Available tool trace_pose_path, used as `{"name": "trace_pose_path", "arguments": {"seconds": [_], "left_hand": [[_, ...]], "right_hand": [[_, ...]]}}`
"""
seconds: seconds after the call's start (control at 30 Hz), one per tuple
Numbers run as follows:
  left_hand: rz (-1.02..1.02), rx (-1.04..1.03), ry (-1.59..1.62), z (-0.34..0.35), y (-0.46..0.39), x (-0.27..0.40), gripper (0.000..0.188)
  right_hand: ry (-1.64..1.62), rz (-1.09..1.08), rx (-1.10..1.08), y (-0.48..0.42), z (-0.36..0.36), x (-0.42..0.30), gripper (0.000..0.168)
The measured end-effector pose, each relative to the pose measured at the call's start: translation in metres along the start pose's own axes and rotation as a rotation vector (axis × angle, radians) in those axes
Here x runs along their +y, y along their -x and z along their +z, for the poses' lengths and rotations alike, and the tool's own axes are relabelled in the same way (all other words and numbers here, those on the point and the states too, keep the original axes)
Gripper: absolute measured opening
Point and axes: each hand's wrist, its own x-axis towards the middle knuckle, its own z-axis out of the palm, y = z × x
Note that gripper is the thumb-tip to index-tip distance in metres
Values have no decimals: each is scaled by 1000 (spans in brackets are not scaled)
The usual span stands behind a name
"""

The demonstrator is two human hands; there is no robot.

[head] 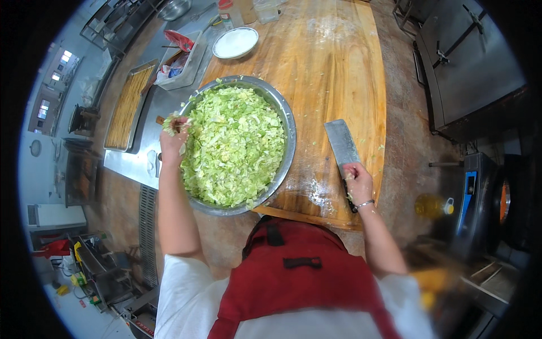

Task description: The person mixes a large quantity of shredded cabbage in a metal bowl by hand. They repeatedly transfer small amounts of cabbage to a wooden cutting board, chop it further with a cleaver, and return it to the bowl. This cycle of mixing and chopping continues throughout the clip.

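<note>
A large round metal basin (pixel 289 140) full of chopped pale green cabbage or lettuce (pixel 237 144) stands at the near left of the wooden worktop (pixel 313 97). Over its left rim, my left hand (pixel 175 137) holds some of the chopped leaves. A cleaver (pixel 342 142) lies on the wood right of the basin, its wide blade pointing away from me. My right hand (pixel 359 184) is at the cleaver's dark handle, with bits of leaf on the fingers; whether it grips the handle is unclear.
A white plate of white contents (pixel 235 43) sits beyond the basin. To the left are a plastic tub with bags (pixel 190 70) and a metal tray of yellowish strips (pixel 129 108). Jars (pixel 228 15) stand at the far edge. An oil jug (pixel 432 206) is on the floor at right.
</note>
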Motion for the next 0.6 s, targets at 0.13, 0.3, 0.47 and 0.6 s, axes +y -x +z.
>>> {"name": "trace_pose_path", "arguments": {"seconds": [0.13,0.3,0.47,0.6], "left_hand": [[-9,134,251,6,10,6,16],[49,151,310,42,49,54,16],[-5,115,329,49,92,66,23],[14,177,343,34,107,66,27]], "right_hand": [[77,-310,-164,-22,38,-116,13],[231,-552,-311,-87,144,-153,18],[533,-328,-474,-119,199,-157,19],[422,-356,-385,-106,187,-166,15]]}}
